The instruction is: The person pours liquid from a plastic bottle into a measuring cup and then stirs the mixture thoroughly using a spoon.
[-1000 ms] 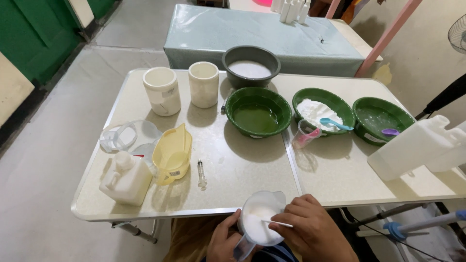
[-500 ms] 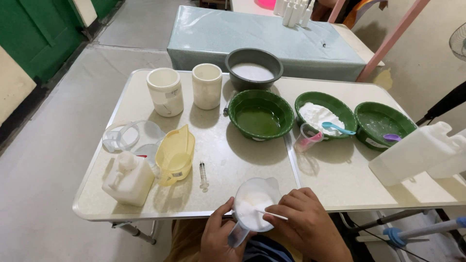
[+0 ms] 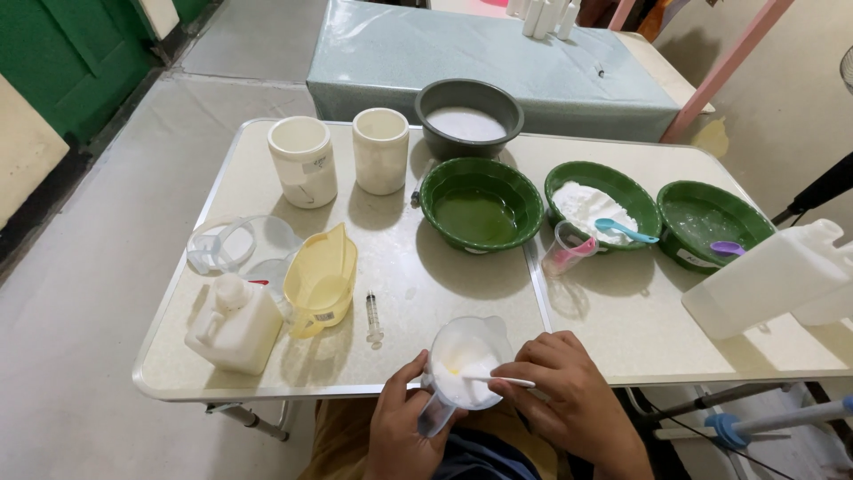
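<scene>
My left hand (image 3: 404, 425) grips a clear plastic measuring cup (image 3: 462, 363) by its handle, at the near edge of the table (image 3: 613, 316). The cup holds a white, foamy mixture. My right hand (image 3: 569, 400) pinches a thin white stirrer (image 3: 498, 381) that lies across the cup's rim with its tip in the mixture. A small syringe (image 3: 373, 318) lies on the table just left of the cup.
On the table stand a white jug (image 3: 233, 323), a yellow pitcher (image 3: 322, 280), clear cups (image 3: 233, 247), two white tubs (image 3: 342, 158), a grey bowl (image 3: 468, 117), three green bowls (image 3: 481, 203) and a large white canister (image 3: 782, 277) at the right edge.
The cup and both hands have shifted slightly up and toward the table edge. The stirrer has moved a little in the cup.
</scene>
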